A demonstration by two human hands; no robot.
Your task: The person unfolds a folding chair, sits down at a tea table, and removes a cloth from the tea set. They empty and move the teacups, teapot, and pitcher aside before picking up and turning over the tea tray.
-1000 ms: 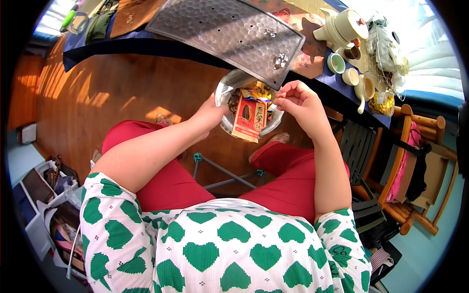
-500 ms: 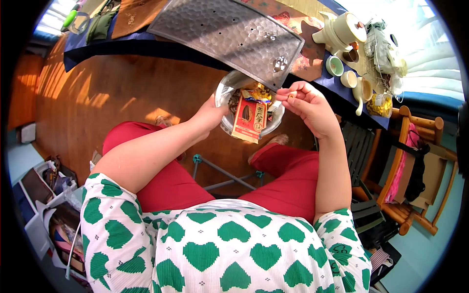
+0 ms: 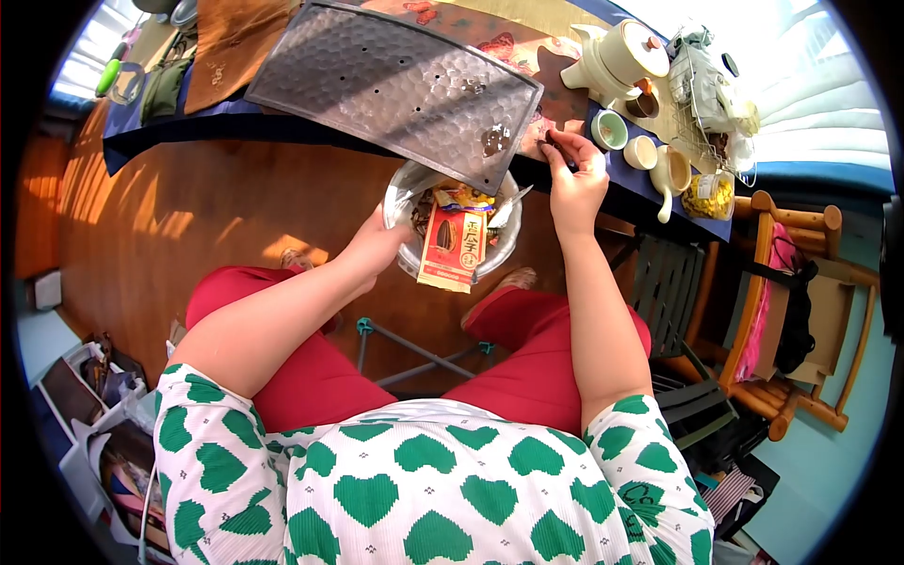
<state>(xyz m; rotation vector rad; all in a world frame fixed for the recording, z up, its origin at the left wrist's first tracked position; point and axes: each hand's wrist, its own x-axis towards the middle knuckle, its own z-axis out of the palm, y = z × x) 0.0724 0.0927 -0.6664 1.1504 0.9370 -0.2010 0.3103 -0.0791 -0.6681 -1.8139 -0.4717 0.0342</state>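
My left hand (image 3: 379,247) is closed on the rim of a trash bin (image 3: 508,247) with a clear plastic liner, held below the table edge. A red and yellow sunflower seed packet (image 3: 450,247) sticks out of the bin, on top of a blue and yellow wrapper (image 3: 465,199) and other scraps. Over the table's front edge, right of the tray (image 3: 395,94), my right hand (image 3: 579,179) has thumb and fingers pinched together. A small dark bit (image 3: 548,138) shows at the fingertips; its kind is too small to tell.
The grey textured tray overhangs the table's front edge, partly above the bin. To the right stand a white teapot (image 3: 633,52), a green cup (image 3: 609,129), a small white cup (image 3: 640,153), a white pitcher (image 3: 670,169) and a yellow-filled jar (image 3: 708,196). A wooden chair (image 3: 753,311) stands at right.
My right hand has moved from beside the bin up and forward to the table edge. The bin and my left hand stay together; the whole view has shifted slightly.
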